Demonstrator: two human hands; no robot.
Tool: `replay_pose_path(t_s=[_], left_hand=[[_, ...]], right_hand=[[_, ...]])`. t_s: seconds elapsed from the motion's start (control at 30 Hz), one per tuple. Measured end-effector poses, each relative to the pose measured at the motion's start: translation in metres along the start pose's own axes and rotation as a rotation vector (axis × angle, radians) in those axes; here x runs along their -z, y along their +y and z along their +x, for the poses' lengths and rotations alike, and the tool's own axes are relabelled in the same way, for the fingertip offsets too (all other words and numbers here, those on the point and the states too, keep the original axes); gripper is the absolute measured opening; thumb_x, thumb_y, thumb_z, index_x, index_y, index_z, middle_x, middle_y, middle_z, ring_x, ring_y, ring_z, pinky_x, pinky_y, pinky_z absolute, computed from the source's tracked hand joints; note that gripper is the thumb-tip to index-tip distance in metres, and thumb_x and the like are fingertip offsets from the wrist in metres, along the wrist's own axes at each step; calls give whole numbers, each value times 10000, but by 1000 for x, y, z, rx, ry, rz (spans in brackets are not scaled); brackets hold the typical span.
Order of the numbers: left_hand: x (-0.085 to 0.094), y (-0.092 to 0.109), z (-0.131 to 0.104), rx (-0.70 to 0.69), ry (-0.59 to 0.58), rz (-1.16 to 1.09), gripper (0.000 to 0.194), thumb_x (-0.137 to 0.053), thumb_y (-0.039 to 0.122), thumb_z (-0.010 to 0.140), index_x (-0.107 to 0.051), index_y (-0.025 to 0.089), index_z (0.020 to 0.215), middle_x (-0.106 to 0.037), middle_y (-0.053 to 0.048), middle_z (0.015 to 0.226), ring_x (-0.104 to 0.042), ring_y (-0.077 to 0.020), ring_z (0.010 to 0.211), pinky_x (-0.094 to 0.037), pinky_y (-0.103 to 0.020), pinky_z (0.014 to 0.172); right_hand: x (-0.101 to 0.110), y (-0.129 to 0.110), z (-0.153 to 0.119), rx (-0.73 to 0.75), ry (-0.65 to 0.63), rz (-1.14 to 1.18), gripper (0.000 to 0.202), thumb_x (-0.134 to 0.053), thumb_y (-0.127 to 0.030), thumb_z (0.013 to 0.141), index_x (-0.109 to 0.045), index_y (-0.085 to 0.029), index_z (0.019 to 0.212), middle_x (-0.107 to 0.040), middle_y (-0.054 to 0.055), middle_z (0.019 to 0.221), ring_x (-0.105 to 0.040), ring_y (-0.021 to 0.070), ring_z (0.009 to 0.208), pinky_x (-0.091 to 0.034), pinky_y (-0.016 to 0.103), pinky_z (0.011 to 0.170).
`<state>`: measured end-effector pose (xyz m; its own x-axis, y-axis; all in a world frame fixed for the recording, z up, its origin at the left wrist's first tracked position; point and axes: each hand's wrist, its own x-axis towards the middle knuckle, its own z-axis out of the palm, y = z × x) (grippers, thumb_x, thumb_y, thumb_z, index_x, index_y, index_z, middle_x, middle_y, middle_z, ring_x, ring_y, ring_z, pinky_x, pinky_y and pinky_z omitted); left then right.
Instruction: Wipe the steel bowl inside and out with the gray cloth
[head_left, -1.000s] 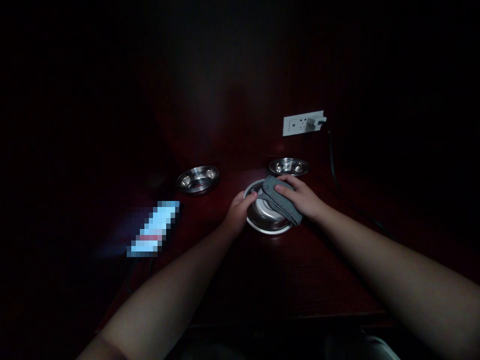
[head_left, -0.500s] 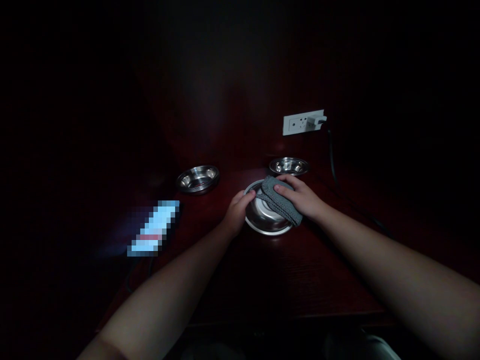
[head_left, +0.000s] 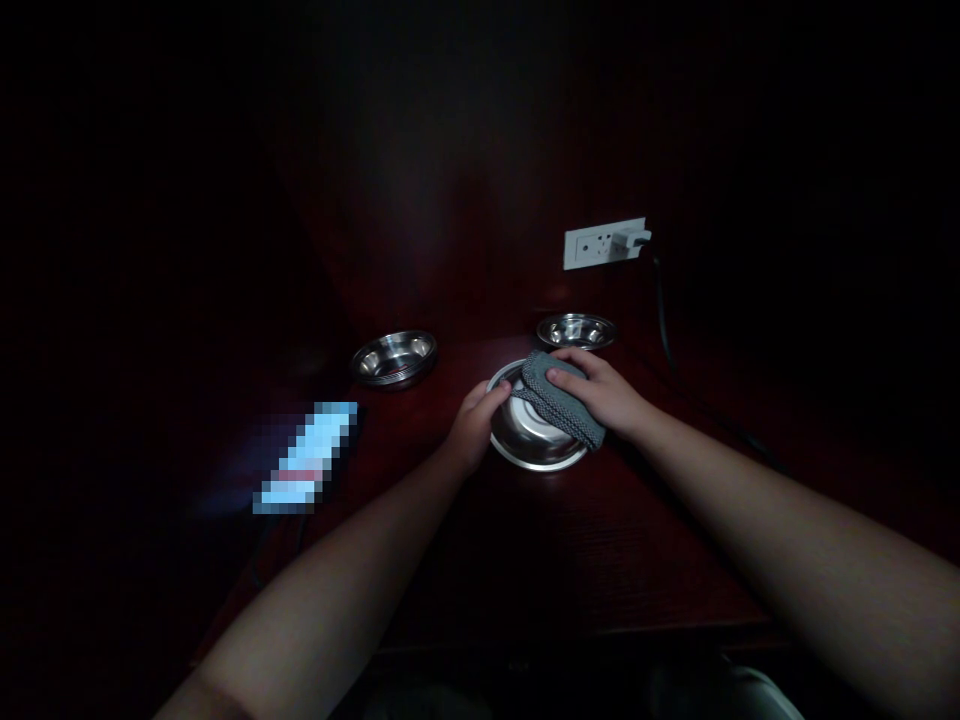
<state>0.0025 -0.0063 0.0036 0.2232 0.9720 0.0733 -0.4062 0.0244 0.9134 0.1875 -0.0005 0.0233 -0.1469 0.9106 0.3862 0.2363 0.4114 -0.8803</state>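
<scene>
A shiny metal bowl (head_left: 529, 445) is held above the dark red table, in the middle of the view. My left hand (head_left: 478, 420) grips its left rim, with the thumb over the edge. Folded grey cloth (head_left: 559, 395) lies over the bowl's right rim and part of its inside. My right hand (head_left: 600, 390) is closed on this cloth, thumb on top, and presses it against the bowl. The fingers beneath the cloth are partly hidden.
Stacked metal bowls (head_left: 394, 358) stand at the back left, and another metal bowl (head_left: 576, 331) stands behind my right hand. A blurred bright screen (head_left: 307, 460) lies at the left. The wall socket (head_left: 604, 244) holds a plug with a black cable (head_left: 662, 315) running down right.
</scene>
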Motion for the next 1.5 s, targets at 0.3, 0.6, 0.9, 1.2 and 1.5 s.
replay_pose_path(t_s=[0.3, 0.6, 0.9, 1.2, 1.5], left_hand=[[1, -2, -1, -23, -94, -151, 390, -646, 357, 748, -622, 144, 1075, -690, -101, 1041, -626, -258, 997, -429, -410, 928], [4, 3, -10, 66, -165, -68, 465, -663, 323, 739, -543, 203, 1172, -642, -100, 1138, -624, -267, 988, -500, -429, 831], [2, 1, -5, 34, -44, -64, 465, -682, 314, 715, -574, 173, 1144, -645, -96, 1152, -607, -278, 1047, -459, -436, 918], [0, 1, -5, 35, -34, -109, 448, -688, 295, 704, -591, 162, 1121, -672, -96, 1093, -603, -280, 1065, -418, -440, 968], [-1, 0, -5, 56, -22, -121, 432, -691, 291, 702, -591, 158, 1101, -679, -96, 1064, -612, -287, 1043, -431, -456, 951]], right_hand=[[-3, -1, 1, 15, 105, 40, 327, -672, -446, 722, -615, -210, 941, -634, 16, 884, -588, 205, 824, -455, 365, 776], [-3, 4, 5, -61, 285, 164, 400, -692, -492, 680, -624, -200, 944, -649, 25, 876, -594, 201, 800, -457, 359, 760], [-1, 6, 4, -41, 188, 80, 344, -644, -476, 743, -611, -209, 957, -648, 22, 908, -590, 196, 814, -455, 344, 757], [0, 5, 3, -38, 161, 50, 333, -631, -472, 760, -607, -208, 962, -647, 28, 908, -593, 199, 815, -455, 351, 760], [1, 6, 3, -47, 153, 36, 342, -626, -475, 756, -606, -213, 974, -651, 34, 929, -597, 211, 830, -456, 374, 775]])
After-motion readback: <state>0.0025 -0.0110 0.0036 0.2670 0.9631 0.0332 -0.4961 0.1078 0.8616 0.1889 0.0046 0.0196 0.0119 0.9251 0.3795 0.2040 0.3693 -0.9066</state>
